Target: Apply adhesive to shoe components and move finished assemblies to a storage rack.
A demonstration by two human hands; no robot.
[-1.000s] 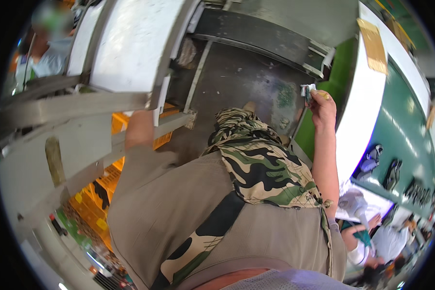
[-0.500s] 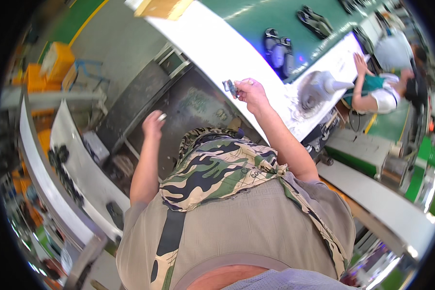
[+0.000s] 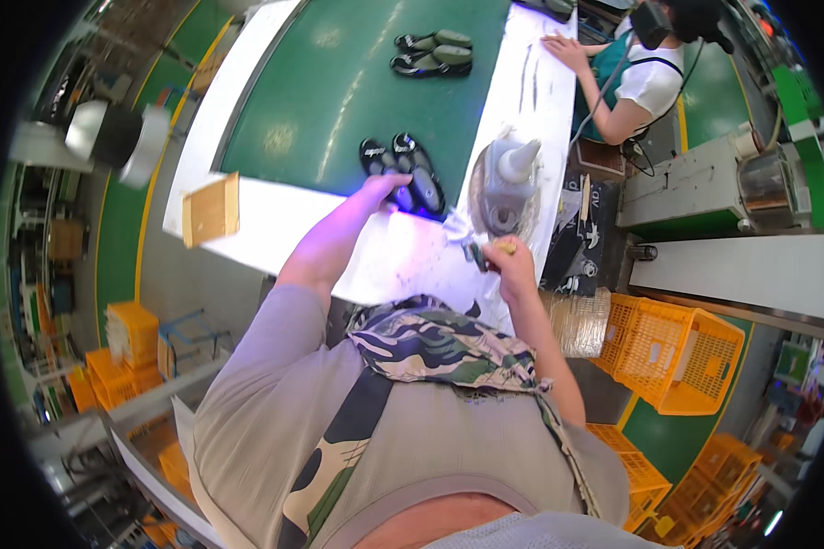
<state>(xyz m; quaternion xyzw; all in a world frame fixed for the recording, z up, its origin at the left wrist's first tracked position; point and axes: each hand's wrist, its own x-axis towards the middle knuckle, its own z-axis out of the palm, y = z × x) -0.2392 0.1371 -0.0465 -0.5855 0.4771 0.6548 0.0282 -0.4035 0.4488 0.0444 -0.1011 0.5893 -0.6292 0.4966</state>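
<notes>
A pair of black shoes with grey parts, the left shoe [image 3: 374, 154] and the right shoe [image 3: 424, 183], lies at the near edge of the green conveyor belt [image 3: 311, 101]. My left hand [image 3: 386, 190] is closed on the left shoe's near end, its fingers partly hidden. Closer to me, my right hand [image 3: 511, 261] pinches a small dark greenish tool [image 3: 475, 255] whose kind I cannot make out. Crumpled whitish material [image 3: 456, 229] lies just beyond it. Beside that hand, a translucent bottle with a cone-shaped nozzle [image 3: 511, 178] stands on the white tabletop [image 3: 403, 252].
Another pair of shoes [image 3: 433, 55] rests farther up the belt. A cardboard piece [image 3: 211, 210] lies at the table's left edge. Across the table at right, a co-worker [image 3: 636, 87] has hands on the white surface. Yellow crates [image 3: 677, 352] stand to my right.
My view has turned toward the belt and table. My left hand has gone from hanging free onto the left shoe. The right hand keeps the small tool, now nearer the bottle.
</notes>
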